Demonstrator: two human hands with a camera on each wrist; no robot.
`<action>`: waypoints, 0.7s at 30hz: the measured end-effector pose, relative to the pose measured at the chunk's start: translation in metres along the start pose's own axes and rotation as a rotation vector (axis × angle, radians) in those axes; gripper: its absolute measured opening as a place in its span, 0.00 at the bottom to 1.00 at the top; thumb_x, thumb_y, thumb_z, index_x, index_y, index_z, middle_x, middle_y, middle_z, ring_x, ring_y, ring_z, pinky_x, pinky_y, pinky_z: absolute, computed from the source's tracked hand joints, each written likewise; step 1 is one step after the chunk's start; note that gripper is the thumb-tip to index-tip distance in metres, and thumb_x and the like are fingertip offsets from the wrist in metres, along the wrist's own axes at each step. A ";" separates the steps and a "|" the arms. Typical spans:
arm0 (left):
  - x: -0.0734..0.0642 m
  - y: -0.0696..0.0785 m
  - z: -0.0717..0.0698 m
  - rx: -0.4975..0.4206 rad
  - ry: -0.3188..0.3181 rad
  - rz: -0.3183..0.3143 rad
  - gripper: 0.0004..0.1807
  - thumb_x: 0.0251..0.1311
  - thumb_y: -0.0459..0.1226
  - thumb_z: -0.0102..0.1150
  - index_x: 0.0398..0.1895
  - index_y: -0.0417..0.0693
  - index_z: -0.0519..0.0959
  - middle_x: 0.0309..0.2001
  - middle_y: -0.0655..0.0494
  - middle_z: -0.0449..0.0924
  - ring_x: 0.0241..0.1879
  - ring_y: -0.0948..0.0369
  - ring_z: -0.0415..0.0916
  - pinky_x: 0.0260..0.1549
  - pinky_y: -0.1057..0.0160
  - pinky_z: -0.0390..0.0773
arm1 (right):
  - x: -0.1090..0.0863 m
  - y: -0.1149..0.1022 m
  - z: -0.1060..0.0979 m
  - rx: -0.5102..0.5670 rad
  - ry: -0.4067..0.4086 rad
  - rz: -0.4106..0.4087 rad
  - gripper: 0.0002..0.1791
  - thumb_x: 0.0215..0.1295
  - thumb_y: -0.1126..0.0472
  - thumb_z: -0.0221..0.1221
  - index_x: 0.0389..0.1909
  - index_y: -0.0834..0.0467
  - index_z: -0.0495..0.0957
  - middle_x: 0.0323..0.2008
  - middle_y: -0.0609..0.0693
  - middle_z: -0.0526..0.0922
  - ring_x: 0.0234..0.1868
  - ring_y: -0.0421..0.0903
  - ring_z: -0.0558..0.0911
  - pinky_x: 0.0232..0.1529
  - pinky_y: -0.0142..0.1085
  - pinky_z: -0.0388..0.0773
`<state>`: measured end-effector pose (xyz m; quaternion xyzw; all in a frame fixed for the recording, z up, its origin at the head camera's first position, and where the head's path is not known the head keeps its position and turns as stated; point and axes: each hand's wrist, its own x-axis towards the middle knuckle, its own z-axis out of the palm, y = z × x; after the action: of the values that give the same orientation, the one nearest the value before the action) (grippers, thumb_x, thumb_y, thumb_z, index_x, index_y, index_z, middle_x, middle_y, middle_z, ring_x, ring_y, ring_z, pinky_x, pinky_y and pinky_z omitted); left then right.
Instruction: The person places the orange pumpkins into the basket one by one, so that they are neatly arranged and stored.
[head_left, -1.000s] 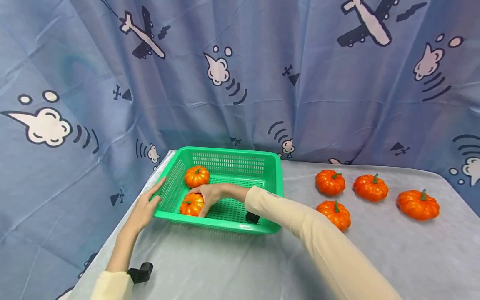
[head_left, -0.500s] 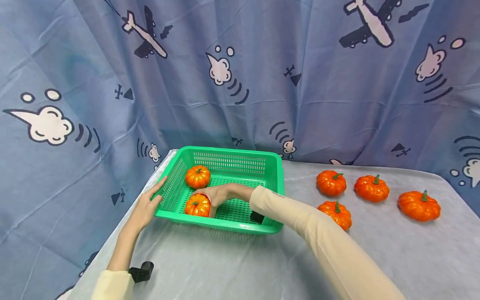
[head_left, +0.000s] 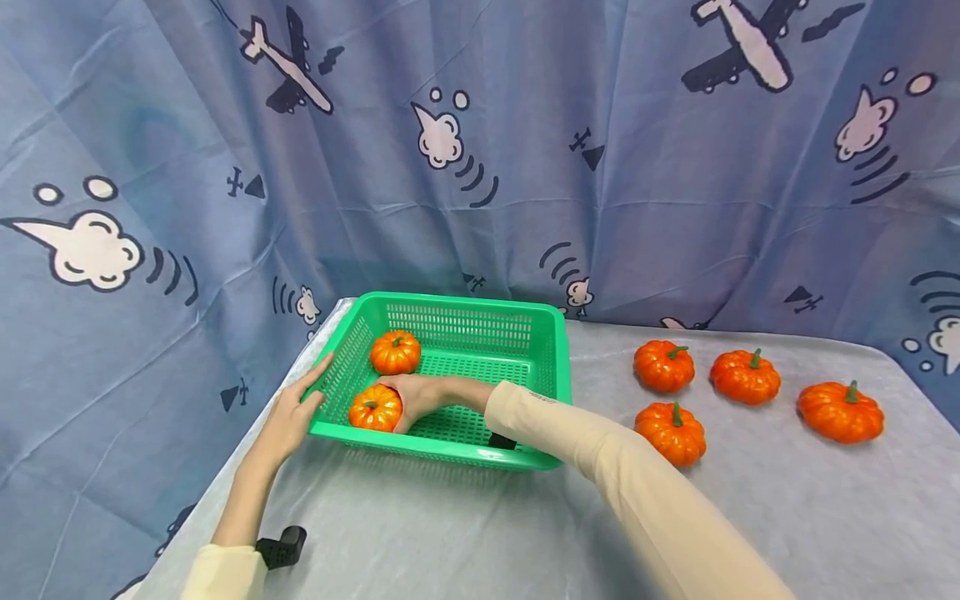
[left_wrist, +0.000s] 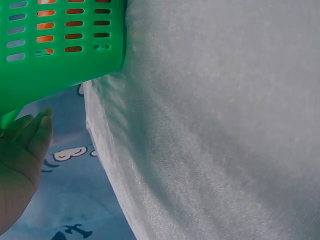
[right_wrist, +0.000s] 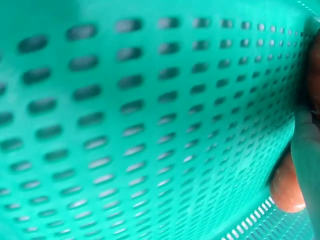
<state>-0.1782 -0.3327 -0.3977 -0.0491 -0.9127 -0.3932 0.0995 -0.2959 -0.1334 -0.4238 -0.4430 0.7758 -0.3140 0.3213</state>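
In the head view, a green plastic basket [head_left: 480, 454] stands at the left of the table with two small orange pumpkins in it. My right hand [head_left: 420, 398] reaches into it and grips the nearer pumpkin [head_left: 372, 408] from the right, at the front left corner. Just behind sits the other pumpkin [head_left: 395, 352]. My left hand [head_left: 288, 417] touches the basket's left rim from outside, its fingers fairly straight; the left wrist view shows this hand [left_wrist: 22, 160] beside the basket's underside. Close basket wall [right_wrist: 150, 115] fills most of the right wrist view.
On the right part of the table [head_left: 795, 508] lie several more pumpkins, among them one near the basket [head_left: 670, 433] and one farthest right [head_left: 840, 412]. A blue patterned curtain [head_left: 510, 167] hangs behind and to the left of the table.
My right hand shifted the gripped pumpkin slightly right, then back left toward the basket's front left corner. The left hand stays at the rim. The other pumpkins keep their places.
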 end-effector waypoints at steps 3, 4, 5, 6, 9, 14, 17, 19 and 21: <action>0.000 0.001 0.000 0.003 0.000 0.000 0.32 0.62 0.30 0.41 0.72 0.43 0.60 0.68 0.37 0.59 0.67 0.37 0.55 0.63 0.38 0.57 | 0.003 -0.004 0.002 -0.004 0.009 0.013 0.38 0.47 0.67 0.71 0.60 0.59 0.65 0.46 0.47 0.74 0.44 0.39 0.75 0.44 0.26 0.75; 0.000 0.001 0.000 0.003 0.000 -0.001 0.32 0.62 0.30 0.42 0.72 0.44 0.60 0.68 0.37 0.59 0.67 0.37 0.55 0.64 0.38 0.57 | 0.004 -0.004 0.003 -0.009 0.014 0.013 0.38 0.48 0.67 0.71 0.60 0.59 0.65 0.47 0.47 0.75 0.44 0.39 0.75 0.44 0.26 0.75; 0.000 0.001 0.000 0.004 -0.001 -0.003 0.32 0.62 0.30 0.42 0.72 0.44 0.60 0.68 0.37 0.59 0.67 0.37 0.55 0.64 0.38 0.57 | 0.005 -0.005 0.003 -0.008 0.017 0.014 0.38 0.48 0.66 0.71 0.61 0.60 0.64 0.48 0.48 0.74 0.45 0.40 0.75 0.45 0.26 0.74; -0.001 0.001 0.000 0.002 -0.003 -0.006 0.32 0.62 0.30 0.42 0.72 0.44 0.60 0.68 0.37 0.59 0.67 0.37 0.55 0.64 0.38 0.56 | 0.006 -0.006 0.004 -0.018 0.020 0.021 0.39 0.49 0.65 0.71 0.62 0.59 0.63 0.50 0.49 0.74 0.46 0.40 0.74 0.45 0.26 0.74; 0.000 0.001 0.000 0.000 -0.008 -0.008 0.32 0.62 0.30 0.42 0.72 0.44 0.60 0.69 0.37 0.59 0.67 0.37 0.55 0.64 0.38 0.56 | 0.008 -0.007 0.005 -0.049 0.033 0.035 0.42 0.50 0.62 0.71 0.64 0.58 0.59 0.54 0.52 0.71 0.49 0.41 0.73 0.47 0.27 0.73; 0.000 0.000 0.001 0.002 -0.005 -0.013 0.32 0.62 0.31 0.42 0.72 0.45 0.60 0.68 0.38 0.60 0.67 0.38 0.55 0.64 0.38 0.57 | 0.010 -0.009 0.005 -0.077 0.047 0.042 0.44 0.50 0.61 0.72 0.65 0.58 0.58 0.57 0.53 0.69 0.53 0.43 0.72 0.49 0.28 0.72; 0.000 0.000 0.000 0.000 -0.006 -0.019 0.32 0.62 0.31 0.41 0.73 0.46 0.59 0.68 0.38 0.60 0.68 0.38 0.55 0.63 0.38 0.57 | 0.011 -0.010 0.004 -0.075 0.046 0.046 0.44 0.49 0.62 0.72 0.65 0.58 0.58 0.57 0.52 0.69 0.53 0.43 0.71 0.49 0.28 0.72; 0.000 0.000 -0.001 -0.003 -0.007 -0.020 0.32 0.63 0.31 0.41 0.73 0.46 0.59 0.68 0.38 0.60 0.67 0.38 0.55 0.64 0.38 0.57 | 0.012 -0.010 0.004 -0.068 0.042 0.047 0.44 0.49 0.63 0.72 0.66 0.59 0.58 0.57 0.52 0.69 0.53 0.43 0.71 0.49 0.28 0.72; 0.000 0.000 -0.001 -0.004 -0.009 -0.021 0.32 0.63 0.31 0.41 0.73 0.46 0.59 0.68 0.38 0.60 0.68 0.38 0.55 0.64 0.38 0.57 | 0.013 -0.009 0.005 -0.050 0.040 0.052 0.45 0.48 0.64 0.72 0.66 0.59 0.59 0.56 0.52 0.70 0.52 0.43 0.71 0.48 0.27 0.72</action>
<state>-0.1776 -0.3333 -0.3972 -0.0413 -0.9128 -0.3959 0.0911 -0.2929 -0.1501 -0.4225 -0.4242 0.8010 -0.2948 0.3026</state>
